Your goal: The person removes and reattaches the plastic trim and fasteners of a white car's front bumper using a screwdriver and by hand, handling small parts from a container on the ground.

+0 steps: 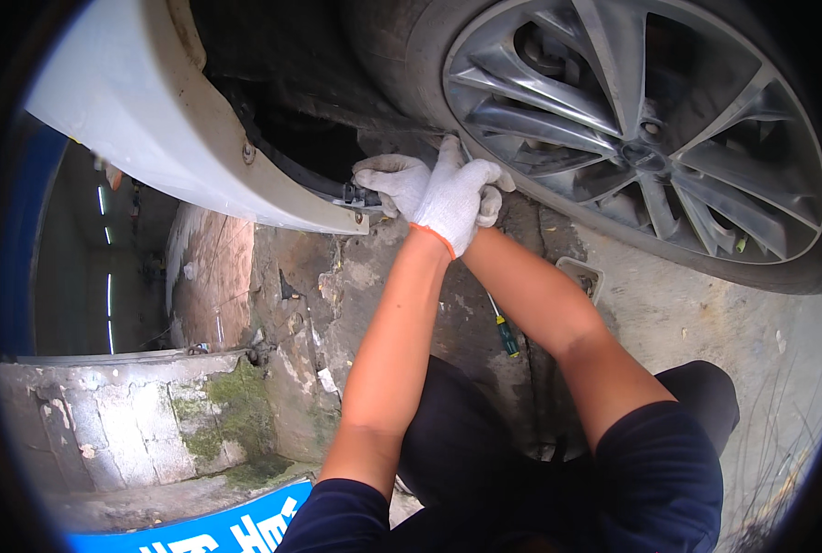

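Note:
Both my hands wear white knit gloves and meet at the lower edge of a car's wheel arch, between the white body panel (185, 129) and the tyre (434, 69). My left hand (438, 198), with an orange cuff, lies on top. Bent gloved fingers sit beside a small black clip (354, 194) at the panel's end; what they pinch is hidden. My right hand (491, 198) is mostly covered by the left, and its visible fingers are curled. Whether it grips anything thin beside the tyre cannot be made out.
A screwdriver (507, 337) with a green and black handle lies on the cracked concrete below my wrists. Right of it is a small pale tray (583, 276). The spoked alloy wheel (641, 157) fills the upper right. A mossy block ledge (143, 415) and a blue sign (208, 530) are lower left.

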Available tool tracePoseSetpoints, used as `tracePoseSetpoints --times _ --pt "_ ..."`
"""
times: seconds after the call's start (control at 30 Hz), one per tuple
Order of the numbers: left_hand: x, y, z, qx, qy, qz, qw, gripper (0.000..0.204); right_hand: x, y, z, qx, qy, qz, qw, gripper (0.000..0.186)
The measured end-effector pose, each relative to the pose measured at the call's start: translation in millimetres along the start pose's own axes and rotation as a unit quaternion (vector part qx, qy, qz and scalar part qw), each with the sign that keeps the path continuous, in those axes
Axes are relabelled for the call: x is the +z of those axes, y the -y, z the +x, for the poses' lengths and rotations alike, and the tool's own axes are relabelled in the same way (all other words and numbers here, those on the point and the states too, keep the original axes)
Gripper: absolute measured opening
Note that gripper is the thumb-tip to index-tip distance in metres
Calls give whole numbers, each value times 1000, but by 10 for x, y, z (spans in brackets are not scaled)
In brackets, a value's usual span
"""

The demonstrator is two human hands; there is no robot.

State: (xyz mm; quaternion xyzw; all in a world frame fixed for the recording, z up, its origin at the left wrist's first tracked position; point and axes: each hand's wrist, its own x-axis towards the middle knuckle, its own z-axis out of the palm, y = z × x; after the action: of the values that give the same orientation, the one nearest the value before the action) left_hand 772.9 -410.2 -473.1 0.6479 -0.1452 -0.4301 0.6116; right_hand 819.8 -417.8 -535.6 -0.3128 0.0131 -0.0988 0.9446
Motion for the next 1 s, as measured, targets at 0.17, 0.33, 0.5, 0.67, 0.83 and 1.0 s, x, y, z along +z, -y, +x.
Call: tracePoseSetpoints --times 0.17,0.33,0.5,0.67,0.83,1.0 --pt "117 -28 13 -12 -17 -41 999 89 90 24 7 -14 -22 -10 1000 32" --pt "144 -12 19 -10 -22 -44 999 94 55 22 49 -7 -16 -24 1000 31" --pt "99 9 7 -8 -15 -40 999 95 65 -30 49 -24 -12 -26 999 30" --pt "104 25 5 -8 -25 -36 999 95 64 42 35 -4 1 -75 997 31" --pt "139 24 27 -5 -21 -30 999 95 39 63 26 -8 11 -97 995 31" --pt "141 23 83 -5 -24 -42 999 95 75 62 33 -9 17 -79 997 27"
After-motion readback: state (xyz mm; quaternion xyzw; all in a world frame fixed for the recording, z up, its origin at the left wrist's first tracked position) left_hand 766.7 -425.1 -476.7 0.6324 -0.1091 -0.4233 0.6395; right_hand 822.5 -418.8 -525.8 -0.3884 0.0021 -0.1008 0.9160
